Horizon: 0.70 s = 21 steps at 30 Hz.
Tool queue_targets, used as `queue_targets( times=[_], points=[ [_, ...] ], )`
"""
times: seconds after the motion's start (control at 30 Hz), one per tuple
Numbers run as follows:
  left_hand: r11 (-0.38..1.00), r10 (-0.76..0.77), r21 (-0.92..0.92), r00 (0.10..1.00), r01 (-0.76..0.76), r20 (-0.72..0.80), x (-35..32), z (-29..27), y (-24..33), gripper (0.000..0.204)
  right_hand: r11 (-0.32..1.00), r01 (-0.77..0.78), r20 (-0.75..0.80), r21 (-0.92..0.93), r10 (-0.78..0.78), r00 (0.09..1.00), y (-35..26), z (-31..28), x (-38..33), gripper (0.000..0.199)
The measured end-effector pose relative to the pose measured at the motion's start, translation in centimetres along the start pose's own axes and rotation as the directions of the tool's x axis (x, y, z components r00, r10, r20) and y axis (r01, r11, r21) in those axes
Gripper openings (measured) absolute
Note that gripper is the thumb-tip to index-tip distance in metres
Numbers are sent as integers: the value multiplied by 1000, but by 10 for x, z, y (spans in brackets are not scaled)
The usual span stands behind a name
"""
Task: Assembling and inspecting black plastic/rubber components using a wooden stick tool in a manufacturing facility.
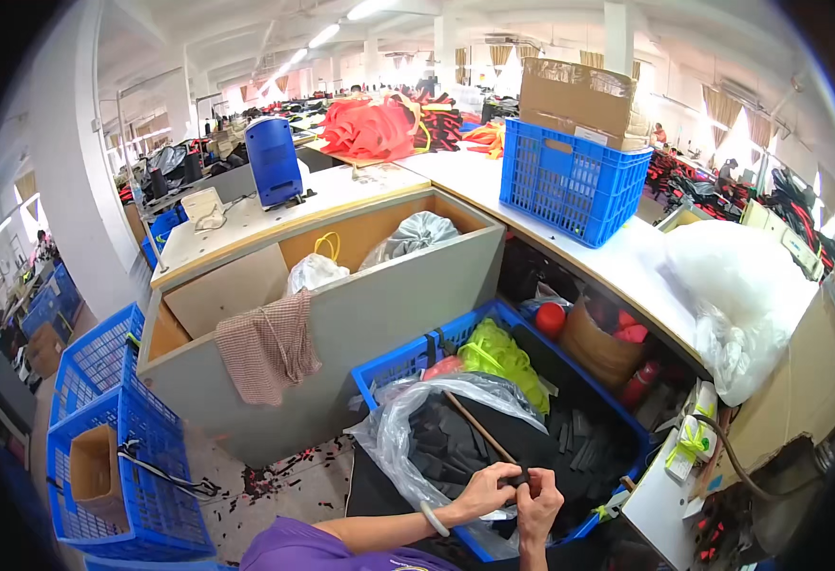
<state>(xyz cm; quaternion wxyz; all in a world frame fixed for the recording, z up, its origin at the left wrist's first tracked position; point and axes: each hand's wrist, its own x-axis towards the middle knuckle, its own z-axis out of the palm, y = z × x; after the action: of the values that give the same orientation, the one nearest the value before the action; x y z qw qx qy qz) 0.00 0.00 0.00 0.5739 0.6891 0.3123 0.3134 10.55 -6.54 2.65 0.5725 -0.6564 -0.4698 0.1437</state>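
Observation:
My left hand (484, 491), with a pale bangle at its wrist, is closed in a pinch over the near part of a blue crate (364, 373). Right beside it, my right hand (537, 504) is closed too. Between the fingertips of both is a small black piece (521, 475), mostly covered by the fingers. A thin brown stick (479, 425) slants from the crate's middle down to my fingers; whether I grip it I cannot tell. Under it, a clear plastic bag (391, 428) lies open, holding many flat black strips (441, 436). More loose black strips (579, 443) lie to the right.
Bright yellow-green straps (503, 360) fill the crate's far end. Beyond it stands a grey-sided bin (379, 328) with a checked cloth (267, 350) over its wall. Blue baskets (156, 476) are at left. A white worktable (475, 181) carries another blue crate (570, 181).

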Motion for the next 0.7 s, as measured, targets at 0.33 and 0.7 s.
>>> queue_targets(
  times=[0.33,0.7],
  points=[
    [766,405,611,888,-197,-220,2,7,19,8,976,77,-72,-201,-93,993,17,7,5,6],
    [657,337,742,932,-133,-131,15,4,-13,9,158,-557,387,816,566,728,65,28,-2,6]
  ],
)
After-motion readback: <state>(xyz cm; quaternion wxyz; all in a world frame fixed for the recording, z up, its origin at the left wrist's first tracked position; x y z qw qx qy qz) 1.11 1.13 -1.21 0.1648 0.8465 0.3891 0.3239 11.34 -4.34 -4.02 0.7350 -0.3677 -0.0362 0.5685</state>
